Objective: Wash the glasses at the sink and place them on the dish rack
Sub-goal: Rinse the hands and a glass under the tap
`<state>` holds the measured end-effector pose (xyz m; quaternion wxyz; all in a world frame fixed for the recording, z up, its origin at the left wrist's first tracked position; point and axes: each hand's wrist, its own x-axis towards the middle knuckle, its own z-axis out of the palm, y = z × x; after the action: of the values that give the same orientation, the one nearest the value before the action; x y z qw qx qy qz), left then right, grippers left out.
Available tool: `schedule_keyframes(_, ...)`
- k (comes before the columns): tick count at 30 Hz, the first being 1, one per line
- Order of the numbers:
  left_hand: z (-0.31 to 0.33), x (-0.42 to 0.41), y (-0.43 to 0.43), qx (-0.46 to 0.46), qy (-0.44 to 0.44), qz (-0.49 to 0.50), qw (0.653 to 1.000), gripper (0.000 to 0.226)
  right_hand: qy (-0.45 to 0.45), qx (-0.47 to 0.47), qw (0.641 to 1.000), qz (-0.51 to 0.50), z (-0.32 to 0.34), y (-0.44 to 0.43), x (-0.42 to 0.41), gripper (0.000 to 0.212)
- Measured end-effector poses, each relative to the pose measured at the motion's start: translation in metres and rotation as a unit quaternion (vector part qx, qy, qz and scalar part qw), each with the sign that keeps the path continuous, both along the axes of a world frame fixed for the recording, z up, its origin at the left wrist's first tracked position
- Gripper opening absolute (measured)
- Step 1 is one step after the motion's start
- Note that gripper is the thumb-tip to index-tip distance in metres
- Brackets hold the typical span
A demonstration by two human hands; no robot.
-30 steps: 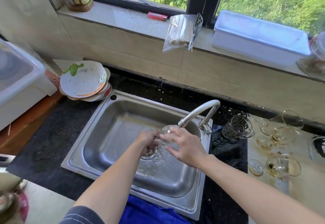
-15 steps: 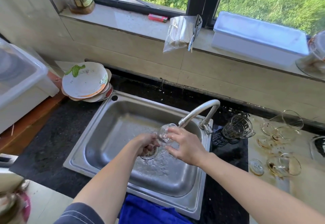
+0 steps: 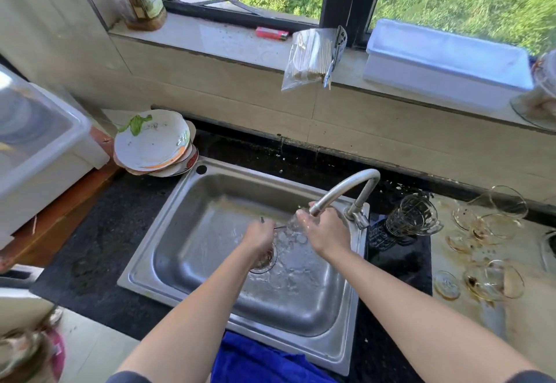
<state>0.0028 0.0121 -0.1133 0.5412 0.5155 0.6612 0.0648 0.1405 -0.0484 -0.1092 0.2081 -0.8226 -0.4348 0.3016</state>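
Rinsing 1 clear glass (image 3: 290,226) right under faucet spout (image 3: 316,209): right hand (image 3: 326,230) fingers wrapped around it for water, left hand (image 3: 260,235) grip unclear.

- The left half of the sink (image 3: 192,232) basin is left open, with bare steel from the far wall to the near wall.
- The right half is crossed by the faucet (image 3: 346,190) spout, under which both hands are crowded.
- The surface (image 3: 526,331) to the right is cluttered by a ribbed glass (image 3: 412,217) and scattered stained glasses (image 3: 493,280).
- The sink's far-left corner is bordered by stacked plates (image 3: 153,144).
- The near rim is overhung by a blue cloth (image 3: 258,358).
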Motion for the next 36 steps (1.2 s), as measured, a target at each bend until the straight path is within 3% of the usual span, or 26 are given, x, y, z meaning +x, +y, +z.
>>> schedule_keyframes(4, 0.001, -0.012, -0.001, 0.117, 0.063, -0.031, 0.991, 0.033, 0.002, 0.008, 0.999, 0.033, 0.009, 0.003, 0.001, 0.038)
schedule_keyframes(6, 0.007, -0.016, -0.003, 0.171, 0.115, -0.09, 0.974, 0.033, 0.006, -0.046, 0.998, 0.043, 0.016, 0.004, 0.006, 0.05)
schedule_keyframes(10, 0.017, -0.013, -0.009, 0.251, 0.129, -0.158, 0.946, 0.026, 0.0, -0.054, 0.986, 0.158, 0.015, 0.001, -0.012, 0.044)
schedule_keyframes(13, 0.018, -0.014, -0.011, 0.255, 0.108, -0.121, 0.953, 0.026, 0.19, -0.072, 0.979, 0.01, 0.017, 0.012, 0.002, 0.037)
schedule_keyframes(14, 0.017, -0.014, -0.009, 0.246, 0.094, -0.083, 0.961, 0.027, 0.213, -0.066, 0.974, -0.035, 0.021, 0.012, 0.004, 0.037)
schedule_keyframes(18, 0.01, -0.015, -0.006, 0.193, 0.067, -0.01, 0.979, 0.033, 0.005, -0.012, 0.998, 0.064, 0.028, -0.002, -0.005, 0.044)
schedule_keyframes(21, 0.015, -0.011, -0.012, 0.201, 0.066, -0.041, 0.976, 0.033, 0.05, -0.022, 0.998, 0.026, 0.028, -0.001, 0.002, 0.039)
schedule_keyframes(24, 0.016, -0.01, -0.013, 0.211, 0.077, -0.061, 0.973, 0.033, 0.011, -0.035, 0.998, 0.041, 0.026, 0.002, 0.001, 0.05)
schedule_keyframes(26, 0.013, -0.013, -0.01, 0.214, 0.062, -0.058, 0.973, 0.033, 0.088, -0.03, 0.995, 0.039, 0.029, 0.005, 0.001, 0.043)
schedule_keyframes(27, 0.012, -0.015, -0.01, 0.214, 0.048, -0.05, 0.974, 0.033, 0.196, -0.032, 0.98, -0.012, 0.029, 0.008, 0.007, 0.039)
schedule_keyframes(29, 0.012, -0.015, -0.009, 0.191, -0.003, -0.008, 0.982, 0.034, 0.419, -0.042, 0.895, -0.146, 0.031, 0.014, 0.017, 0.039)
schedule_keyframes(30, 0.011, -0.014, -0.008, 0.173, -0.023, 0.015, 0.985, 0.035, 0.475, -0.04, 0.857, -0.195, 0.033, 0.015, 0.018, 0.041)
schedule_keyframes(33, 0.01, -0.012, -0.007, 0.139, -0.038, 0.048, 0.988, 0.037, 0.585, -0.056, 0.776, -0.228, 0.037, 0.013, 0.009, 0.042)
schedule_keyframes(36, 0.009, -0.009, -0.012, 0.115, -0.034, 0.031, 0.992, 0.035, 0.54, -0.049, 0.791, -0.283, 0.041, 0.019, 0.005, 0.039)
